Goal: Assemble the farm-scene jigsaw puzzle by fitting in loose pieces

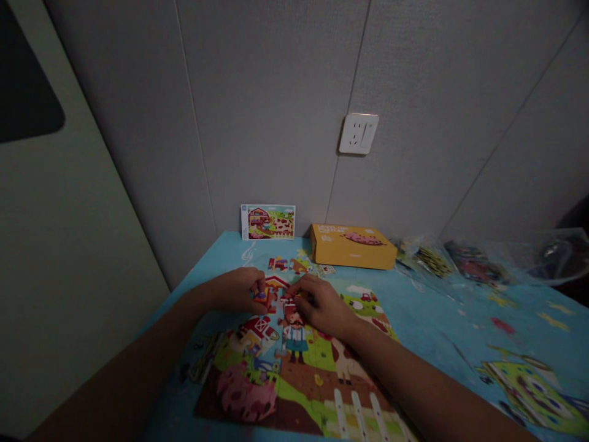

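Observation:
A partly joined jigsaw puzzle [313, 374] with a farm scene lies flat on the table. My left hand [242, 288] pinches a red and orange puzzle piece [261, 297] at the upper left of the puzzle. My right hand [324, 307] is curled over the top, thumb and fingers closed at a red piece [288, 299] above the farmer figure [295, 334]; its fingers partly hide that piece. Between the hands is a red roof piece [276, 282]. Several loose pieces [278, 264] lie beyond my hands.
A picture card [271, 222] leans against the wall beside a yellow puzzle box [352, 247]. Clear plastic bags of pieces [432, 261] lie at the right. The blue table covering [442, 325] has printed cartoon figures. A wall socket [359, 134] is above.

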A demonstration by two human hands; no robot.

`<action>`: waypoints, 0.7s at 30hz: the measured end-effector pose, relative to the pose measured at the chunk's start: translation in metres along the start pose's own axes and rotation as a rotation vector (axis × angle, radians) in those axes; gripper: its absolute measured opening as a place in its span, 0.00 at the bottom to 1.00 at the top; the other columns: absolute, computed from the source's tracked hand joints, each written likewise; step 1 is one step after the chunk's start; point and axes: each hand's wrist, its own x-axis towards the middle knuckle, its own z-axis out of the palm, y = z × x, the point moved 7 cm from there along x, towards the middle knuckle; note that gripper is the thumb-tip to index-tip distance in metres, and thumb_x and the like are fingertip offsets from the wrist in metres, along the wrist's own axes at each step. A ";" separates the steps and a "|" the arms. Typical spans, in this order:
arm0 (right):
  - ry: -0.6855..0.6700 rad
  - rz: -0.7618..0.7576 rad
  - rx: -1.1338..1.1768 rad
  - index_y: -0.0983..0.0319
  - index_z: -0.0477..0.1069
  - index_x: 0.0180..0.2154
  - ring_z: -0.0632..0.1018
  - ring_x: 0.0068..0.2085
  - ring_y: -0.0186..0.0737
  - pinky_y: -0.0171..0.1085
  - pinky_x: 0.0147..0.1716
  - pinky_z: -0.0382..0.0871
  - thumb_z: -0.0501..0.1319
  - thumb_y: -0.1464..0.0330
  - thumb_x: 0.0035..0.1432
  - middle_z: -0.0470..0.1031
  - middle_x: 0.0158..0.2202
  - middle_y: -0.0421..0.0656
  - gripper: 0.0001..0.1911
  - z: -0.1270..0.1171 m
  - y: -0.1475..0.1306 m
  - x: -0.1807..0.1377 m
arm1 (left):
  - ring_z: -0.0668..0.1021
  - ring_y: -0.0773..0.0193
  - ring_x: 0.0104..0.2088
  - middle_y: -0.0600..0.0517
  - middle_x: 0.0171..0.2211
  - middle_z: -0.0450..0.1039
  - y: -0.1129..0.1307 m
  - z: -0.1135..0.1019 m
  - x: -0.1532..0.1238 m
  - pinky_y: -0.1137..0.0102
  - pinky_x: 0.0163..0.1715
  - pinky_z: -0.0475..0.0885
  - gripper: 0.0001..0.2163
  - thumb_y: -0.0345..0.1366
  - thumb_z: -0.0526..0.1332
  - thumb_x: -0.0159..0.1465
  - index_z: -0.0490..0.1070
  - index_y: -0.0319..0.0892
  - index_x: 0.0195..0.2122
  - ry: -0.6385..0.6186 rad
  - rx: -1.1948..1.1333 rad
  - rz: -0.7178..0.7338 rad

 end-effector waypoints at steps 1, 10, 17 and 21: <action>-0.001 0.003 -0.005 0.63 0.74 0.38 0.72 0.39 0.39 0.37 0.41 0.65 0.56 0.78 0.53 0.73 0.36 0.45 0.11 0.000 0.000 0.000 | 0.70 0.63 0.32 0.53 0.32 0.69 0.001 0.000 0.000 0.72 0.31 0.61 0.17 0.50 0.63 0.51 0.67 0.42 0.33 -0.002 0.002 0.004; -0.002 -0.008 -0.001 0.63 0.74 0.37 0.73 0.39 0.38 0.36 0.40 0.64 0.56 0.78 0.53 0.73 0.36 0.45 0.12 0.001 -0.001 0.000 | 0.69 0.63 0.32 0.53 0.32 0.68 0.010 -0.002 0.000 0.72 0.30 0.59 0.16 0.49 0.62 0.54 0.66 0.41 0.34 -0.004 0.027 0.001; 0.013 -0.036 0.017 0.63 0.74 0.38 0.72 0.40 0.39 0.36 0.42 0.64 0.57 0.78 0.54 0.73 0.36 0.45 0.11 -0.001 -0.007 0.000 | 0.70 0.62 0.37 0.52 0.36 0.68 0.008 -0.003 0.003 0.71 0.35 0.62 0.15 0.42 0.65 0.50 0.66 0.41 0.35 0.040 -0.046 0.006; 0.010 -0.032 0.024 0.63 0.74 0.38 0.73 0.39 0.39 0.36 0.41 0.65 0.58 0.79 0.52 0.73 0.36 0.45 0.12 -0.001 -0.006 0.000 | 0.70 0.62 0.35 0.53 0.34 0.69 0.009 -0.003 0.005 0.71 0.33 0.61 0.13 0.41 0.64 0.52 0.67 0.41 0.35 0.017 -0.060 -0.018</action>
